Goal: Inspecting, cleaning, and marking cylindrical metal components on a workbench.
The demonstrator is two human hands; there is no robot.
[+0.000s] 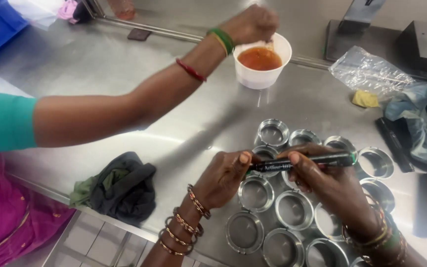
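Black marker pen (302,162) pinched in both hands, left hand (226,178) gripping its left end, right hand (329,185) curled around the barrel, over round shiny metal rings (256,194).

Bright, even light; soft glare streaks on the steel table (124,64) at upper centre; edges slightly soft.

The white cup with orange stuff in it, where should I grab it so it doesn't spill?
Hold the white cup around its lower side wall, coming from the near side. It stands upright and full of orange liquid, and a co-worker's hand is over the far rim, so a low side grip keeps it level.
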